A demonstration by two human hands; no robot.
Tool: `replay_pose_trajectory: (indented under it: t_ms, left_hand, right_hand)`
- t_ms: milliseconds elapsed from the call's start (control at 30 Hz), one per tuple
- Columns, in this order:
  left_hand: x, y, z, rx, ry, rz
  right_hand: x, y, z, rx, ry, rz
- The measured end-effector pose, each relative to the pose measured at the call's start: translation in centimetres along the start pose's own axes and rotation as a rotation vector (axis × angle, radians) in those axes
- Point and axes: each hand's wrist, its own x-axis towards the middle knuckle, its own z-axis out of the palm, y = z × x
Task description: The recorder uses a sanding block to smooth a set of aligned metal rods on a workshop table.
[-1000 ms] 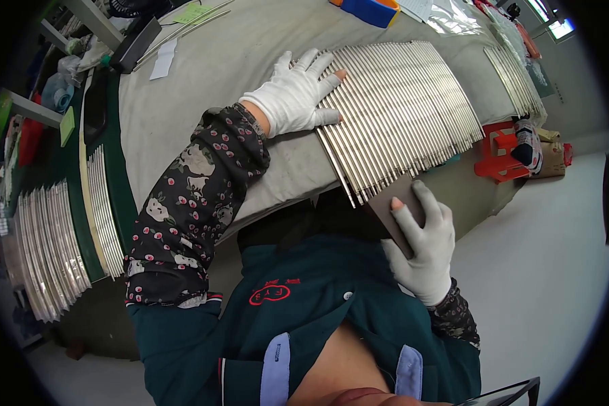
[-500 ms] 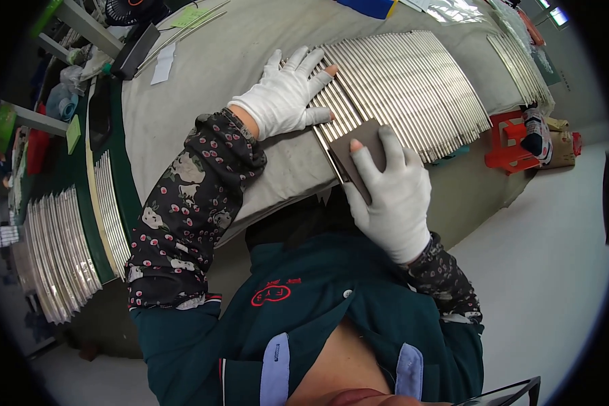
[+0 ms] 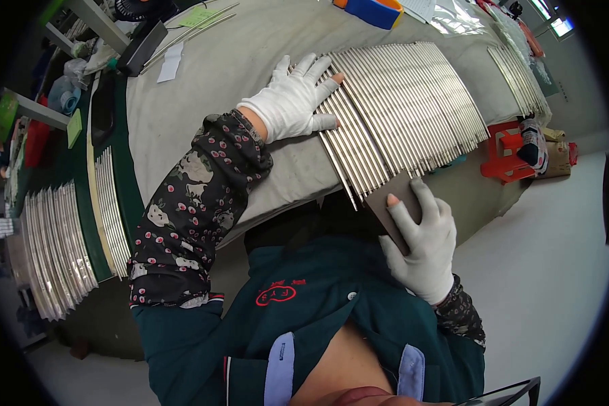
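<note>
Many slim shiny metal rods (image 3: 413, 101) lie side by side on the cloth-covered table (image 3: 203, 88). My left hand (image 3: 294, 105), in a white glove with bare thumb and finger ends, lies spread on the left part of the row, pressing on the nearest rods. In my right hand (image 3: 426, 247), gloved the same way, is a flat grey-brown pad (image 3: 389, 203) that looks like a sanding pad. Its far edge meets the near ends of the leftmost rods; whether it touches them I cannot tell. A narrow gap splits these rods from the others.
More rods (image 3: 517, 81) lie at the table's far right. Bundles of wrapped strips (image 3: 61, 250) stand at the left. A red plastic stool (image 3: 501, 152) is beside the table on the right. At the back are a blue and orange object (image 3: 375, 10) and a white paper slip (image 3: 170, 62).
My right hand has slid the pad toward me and to the right, from on top of the rods to their near ends. My left hand stays spread on the rods.
</note>
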Motion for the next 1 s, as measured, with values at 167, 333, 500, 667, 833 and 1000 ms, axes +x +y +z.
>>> replay_pose_trajectory:
  t_ms: [167, 333, 500, 667, 833, 1000]
  left_hand:
    - [-0.4, 0.1, -0.5, 0.030, -0.017, -0.002]
    - [-0.6, 0.1, -0.3, 0.020, 0.009, 0.016]
    - [-0.3, 0.3, -0.8, 0.025, -0.015, 0.011]
    - [-0.8, 0.2, -0.2, -0.064, 0.023, -0.032]
    - [-0.4, 0.3, -0.5, -0.046, 0.039, -0.010]
    - [-0.1, 0.1, -0.3, -0.056, 0.033, -0.009]
  right_hand:
    - [-0.1, -0.1, 0.2, 0.019, 0.092, 0.013]
    - [0.7, -1.0, 0.8, 0.010, 0.050, 0.009]
    - [6.2, -2.2, 2.8, -0.159, 0.095, -0.013]
    - [2.6, -1.0, 1.3, -0.099, -0.022, -0.077]
    - [5.2, -1.9, 2.5, -0.134, 0.084, -0.038]
    - [5.5, -1.3, 2.6, -0.101, 0.046, -0.043]
